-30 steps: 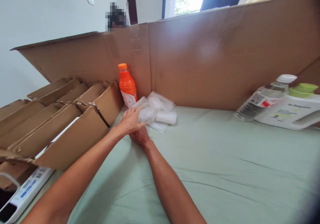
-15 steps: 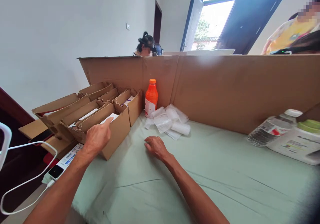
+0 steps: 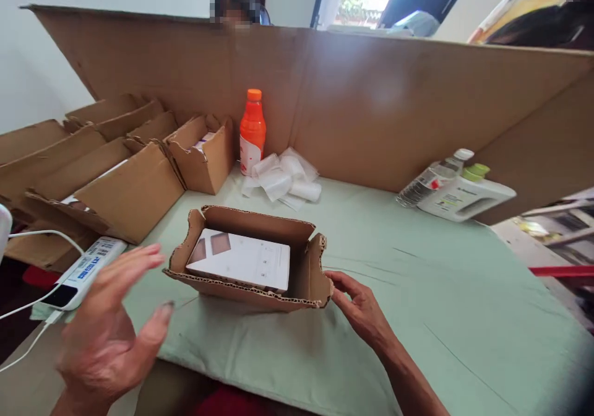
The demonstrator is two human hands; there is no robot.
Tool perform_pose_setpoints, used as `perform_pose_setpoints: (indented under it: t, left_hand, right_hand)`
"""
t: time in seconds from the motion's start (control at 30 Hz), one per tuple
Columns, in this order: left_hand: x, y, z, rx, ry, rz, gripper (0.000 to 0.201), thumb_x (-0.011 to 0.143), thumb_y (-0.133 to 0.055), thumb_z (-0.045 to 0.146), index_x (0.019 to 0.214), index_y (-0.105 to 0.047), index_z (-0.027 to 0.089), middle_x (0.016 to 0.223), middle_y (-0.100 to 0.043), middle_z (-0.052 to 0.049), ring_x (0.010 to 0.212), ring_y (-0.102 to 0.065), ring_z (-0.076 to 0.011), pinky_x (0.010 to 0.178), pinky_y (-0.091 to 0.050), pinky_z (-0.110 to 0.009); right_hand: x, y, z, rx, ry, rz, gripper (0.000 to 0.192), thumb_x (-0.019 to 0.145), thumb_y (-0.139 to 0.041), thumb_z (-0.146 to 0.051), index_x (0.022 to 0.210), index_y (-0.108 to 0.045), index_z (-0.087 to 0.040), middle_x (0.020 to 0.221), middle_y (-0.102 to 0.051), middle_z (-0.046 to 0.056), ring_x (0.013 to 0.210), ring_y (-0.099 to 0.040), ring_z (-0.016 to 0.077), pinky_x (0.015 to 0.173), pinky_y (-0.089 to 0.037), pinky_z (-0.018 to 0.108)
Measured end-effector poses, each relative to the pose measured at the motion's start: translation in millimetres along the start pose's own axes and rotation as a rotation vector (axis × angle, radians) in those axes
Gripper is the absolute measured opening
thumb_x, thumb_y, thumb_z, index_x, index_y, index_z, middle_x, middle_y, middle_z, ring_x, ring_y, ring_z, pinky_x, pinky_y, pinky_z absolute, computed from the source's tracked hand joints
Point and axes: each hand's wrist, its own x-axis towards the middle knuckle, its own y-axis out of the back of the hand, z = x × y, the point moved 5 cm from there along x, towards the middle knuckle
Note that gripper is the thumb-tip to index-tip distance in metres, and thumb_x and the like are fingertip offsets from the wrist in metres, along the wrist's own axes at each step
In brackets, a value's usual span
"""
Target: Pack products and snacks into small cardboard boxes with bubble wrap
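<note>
The right hand [image 3: 359, 307] touches its curled fingertips to the near right corner of the cut-down cardboard tray [image 3: 253, 261], gripping nothing. The left hand [image 3: 111, 335] hovers open just left of the tray, fingers spread. Judged step: positioning the tray. Inside it lies a flat, smooth white box [image 3: 241, 260]; the corrugated walls are ragged-edged. Behind the tray stands a glossy orange bottle [image 3: 252, 132].

Left hand [image 3: 111, 335] blurred (wrist cropped)

Bare forearms; unsleeved, ringless hands
</note>
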Motion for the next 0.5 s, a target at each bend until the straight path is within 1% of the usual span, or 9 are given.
perform_pose_setpoints:
  t: [0.03,0.07,0.1,0.17,0.23,0.27,0.33,0.4,0.5]
  left_hand:
    - [-10,0.4,-12,-0.079,0.098,0.098,0.065,0.082,-0.07,0.019,0.143,-0.053,0.033,0.134,-0.062,-0.005,0.127,-0.058,-0.0292,0.118,-0.037,-0.055]
    - [-21,-3.3,-27,-0.157,0.199,0.15,0.07,0.082,-0.071,0.021,0.147,-0.048,0.032,0.137,-0.061,-0.005,0.129,-0.056,-0.0297,0.119,-0.035,-0.056]
    - [-33,-11.0,-41,-0.228,0.302,0.147,0.076,0.081,-0.072,0.024,0.151,-0.042,0.032,0.141,-0.058,-0.006,0.133,-0.054,-0.0304,0.121,-0.033,-0.056]
    - [-56,-33.9,-68,-0.36,0.537,0.047,0.086,0.079,-0.076,0.033,0.155,-0.034,0.027,0.149,-0.052,-0.01,0.141,-0.046,-0.0328,0.121,-0.031,-0.055]
    - [-77,-57.6,-84,-0.493,0.758,-0.033,0.087,0.078,-0.076,0.042,0.153,-0.036,0.021,0.151,-0.051,-0.014,0.143,-0.045,-0.0354,0.12,-0.034,-0.052]
    - [-84,-68.5,-87,-0.549,0.835,-0.057,0.086,0.078,-0.076,0.044,0.151,-0.038,0.019,0.151,-0.052,-0.015,0.142,-0.045,-0.0361,0.119,-0.036,-0.051]
    - [-89,-88.9,-85,-0.628,0.883,-0.086,0.086,0.078,-0.076,0.046,0.15,-0.039,0.017,0.151,-0.051,-0.017,0.142,-0.046,-0.0366,0.118,-0.038,-0.049]
    - [-85,-108.6,-77,-0.685,0.828,-0.112,0.092,0.077,-0.077,0.046,0.153,-0.034,0.018,0.153,-0.048,-0.017,0.143,-0.045,-0.0365,0.119,-0.037,-0.048]
    - [-78,-137.0,-65,-0.728,0.723,-0.174,0.097,0.077,-0.076,0.045,0.156,-0.027,0.017,0.156,-0.044,-0.018,0.146,-0.04,-0.036,0.122,-0.031,-0.049]
  right_hand:
    - [-10,-4,4,0.04,-0.021,-0.014,0.039,0.091,-0.056,-0.049,0.114,-0.072,-0.023,0.114,-0.076,0.009,0.098,-0.071,0.0256,0.087,-0.057,0.039]
    - [-18,-10,7,0.083,-0.034,-0.03,0.04,0.091,-0.056,-0.049,0.117,-0.071,-0.022,0.116,-0.075,0.01,0.099,-0.071,0.0256,0.09,-0.056,0.039]
    - [-25,-16,9,0.125,-0.039,-0.045,0.043,0.091,-0.056,-0.049,0.121,-0.07,-0.021,0.118,-0.074,0.011,0.102,-0.07,0.0257,0.091,-0.055,0.04]
    - [-33,-31,7,0.193,-0.029,-0.078,0.049,0.092,-0.056,-0.049,0.13,-0.065,-0.02,0.125,-0.072,0.013,0.104,-0.069,0.0258,0.092,-0.055,0.04]
    - [-37,-46,0,0.219,-0.004,-0.112,0.055,0.091,-0.055,-0.05,0.136,-0.06,-0.019,0.127,-0.07,0.014,0.099,-0.069,0.0254,0.087,-0.056,0.039]
    - [-37,-51,-3,0.215,0.005,-0.123,0.056,0.091,-0.055,-0.05,0.138,-0.059,-0.019,0.126,-0.07,0.015,0.095,-0.069,0.0252,0.083,-0.057,0.039]
    - [-34,-58,-7,0.193,0.008,-0.119,0.057,0.09,-0.054,-0.05,0.137,-0.058,-0.019,0.123,-0.071,0.015,0.092,-0.069,0.0254,0.075,-0.057,0.037]
    - [-29,-57,-5,0.181,-0.017,-0.072,0.058,0.087,-0.055,-0.05,0.136,-0.058,-0.018,0.123,-0.07,0.015,0.095,-0.068,0.0268,0.072,-0.056,0.036]
    - [-23,-47,7,0.197,-0.084,0.026,0.06,0.085,-0.056,-0.052,0.135,-0.055,-0.018,0.129,-0.066,0.015,0.103,-0.068,0.0291,0.078,-0.056,0.038]
